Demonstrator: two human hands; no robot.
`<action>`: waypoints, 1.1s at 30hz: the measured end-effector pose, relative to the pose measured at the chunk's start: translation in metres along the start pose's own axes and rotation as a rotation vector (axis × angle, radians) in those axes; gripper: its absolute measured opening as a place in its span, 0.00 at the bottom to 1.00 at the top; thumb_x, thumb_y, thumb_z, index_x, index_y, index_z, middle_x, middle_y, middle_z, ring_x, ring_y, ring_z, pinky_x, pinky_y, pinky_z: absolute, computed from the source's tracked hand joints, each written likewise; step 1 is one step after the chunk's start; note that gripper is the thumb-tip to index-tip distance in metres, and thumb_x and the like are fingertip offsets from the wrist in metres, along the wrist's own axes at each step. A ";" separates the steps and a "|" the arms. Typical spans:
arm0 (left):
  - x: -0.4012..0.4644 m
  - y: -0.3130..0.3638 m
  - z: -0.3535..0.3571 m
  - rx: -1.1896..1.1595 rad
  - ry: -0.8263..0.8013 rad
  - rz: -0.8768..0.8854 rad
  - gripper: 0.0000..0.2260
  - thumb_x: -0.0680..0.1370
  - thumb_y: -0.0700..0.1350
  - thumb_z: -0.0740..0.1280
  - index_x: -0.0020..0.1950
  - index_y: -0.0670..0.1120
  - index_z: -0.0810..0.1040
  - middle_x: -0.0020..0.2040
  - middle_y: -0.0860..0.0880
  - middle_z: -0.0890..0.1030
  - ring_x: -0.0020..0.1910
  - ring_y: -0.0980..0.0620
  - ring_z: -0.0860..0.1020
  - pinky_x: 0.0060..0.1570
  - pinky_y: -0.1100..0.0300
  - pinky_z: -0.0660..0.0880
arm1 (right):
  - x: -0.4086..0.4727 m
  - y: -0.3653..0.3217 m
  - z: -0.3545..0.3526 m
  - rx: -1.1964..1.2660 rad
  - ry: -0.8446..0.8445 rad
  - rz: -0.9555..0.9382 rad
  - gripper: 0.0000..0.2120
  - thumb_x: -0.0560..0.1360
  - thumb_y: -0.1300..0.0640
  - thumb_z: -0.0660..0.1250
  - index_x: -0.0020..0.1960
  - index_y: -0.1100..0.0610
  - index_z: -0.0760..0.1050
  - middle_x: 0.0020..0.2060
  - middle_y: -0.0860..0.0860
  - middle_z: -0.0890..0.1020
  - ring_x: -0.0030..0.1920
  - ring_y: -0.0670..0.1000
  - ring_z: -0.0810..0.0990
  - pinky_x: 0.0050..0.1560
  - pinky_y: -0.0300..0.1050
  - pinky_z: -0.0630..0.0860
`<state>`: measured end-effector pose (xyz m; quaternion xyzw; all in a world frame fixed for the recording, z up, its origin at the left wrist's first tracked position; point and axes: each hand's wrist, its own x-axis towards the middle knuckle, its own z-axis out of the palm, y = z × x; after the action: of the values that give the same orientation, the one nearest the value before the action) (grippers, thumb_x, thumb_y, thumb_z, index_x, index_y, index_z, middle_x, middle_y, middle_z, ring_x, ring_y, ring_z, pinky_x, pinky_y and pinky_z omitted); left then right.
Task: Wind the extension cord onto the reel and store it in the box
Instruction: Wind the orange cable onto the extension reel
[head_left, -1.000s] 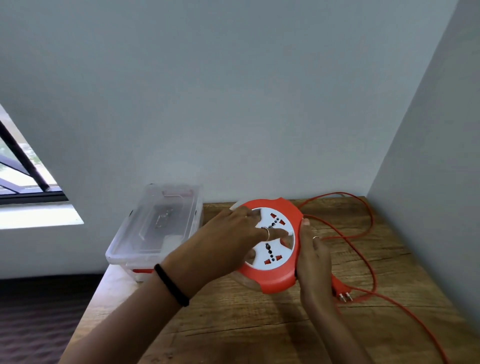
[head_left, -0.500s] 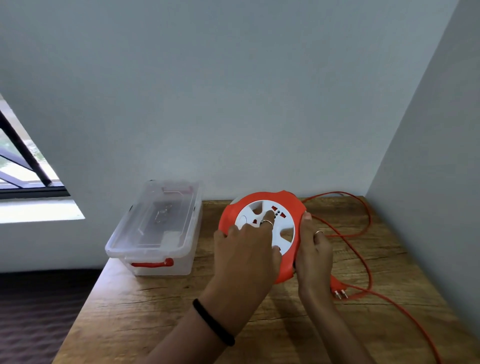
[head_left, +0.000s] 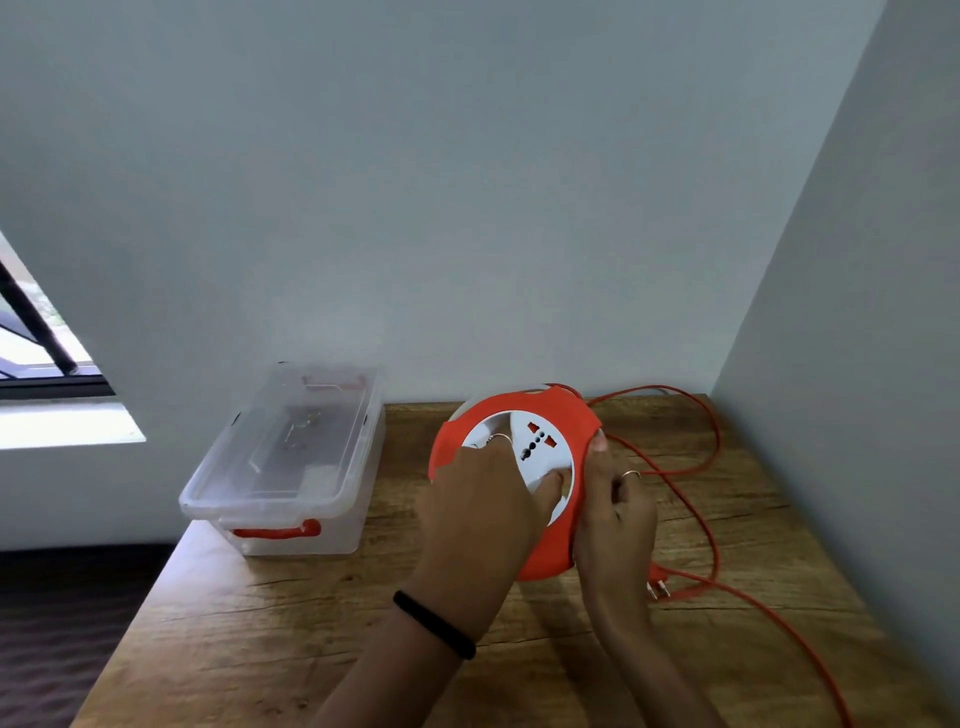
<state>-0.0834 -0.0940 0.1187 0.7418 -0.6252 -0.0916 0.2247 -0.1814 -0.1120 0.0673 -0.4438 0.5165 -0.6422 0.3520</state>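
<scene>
While left hand (head_left: 485, 512) fingers hook reel (head_left: 550, 415) face, right hand (head_left: 615, 514) fingers grip rim.

Two hands, left hand (head_left: 483, 512) and right hand (head_left: 615, 512), flank one orange reel (head_left: 550, 415). One cord (head_left: 696, 467) and one plug (head_left: 657, 584) lie right of them, one clear box (head_left: 291, 457) left.

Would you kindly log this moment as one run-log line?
phase: winding | left hand: on reel face | right hand: gripping reel edge | cord: mostly loose on table | box: lidded
</scene>
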 end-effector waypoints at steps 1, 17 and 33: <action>0.000 0.000 0.002 -0.033 -0.002 -0.010 0.28 0.76 0.63 0.61 0.69 0.48 0.69 0.61 0.50 0.79 0.55 0.50 0.79 0.48 0.59 0.75 | 0.000 0.001 0.000 0.000 0.007 -0.004 0.18 0.78 0.48 0.59 0.33 0.56 0.71 0.22 0.42 0.77 0.25 0.39 0.76 0.25 0.29 0.69; 0.007 0.000 -0.009 0.070 -0.043 0.210 0.31 0.78 0.59 0.62 0.77 0.54 0.56 0.71 0.51 0.72 0.63 0.52 0.75 0.58 0.59 0.74 | 0.006 0.007 0.004 0.052 -0.020 0.021 0.26 0.74 0.42 0.56 0.51 0.65 0.78 0.35 0.50 0.84 0.34 0.42 0.82 0.30 0.32 0.74; 0.025 -0.029 -0.029 0.670 -0.349 0.684 0.28 0.82 0.47 0.59 0.77 0.63 0.50 0.78 0.39 0.50 0.72 0.40 0.66 0.66 0.47 0.68 | 0.005 0.015 0.007 0.124 -0.060 0.252 0.21 0.77 0.42 0.57 0.46 0.57 0.80 0.36 0.53 0.85 0.36 0.52 0.85 0.31 0.43 0.79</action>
<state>-0.0407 -0.1089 0.1346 0.4996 -0.8556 0.0704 -0.1162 -0.1766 -0.1220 0.0538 -0.3716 0.5168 -0.6101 0.4718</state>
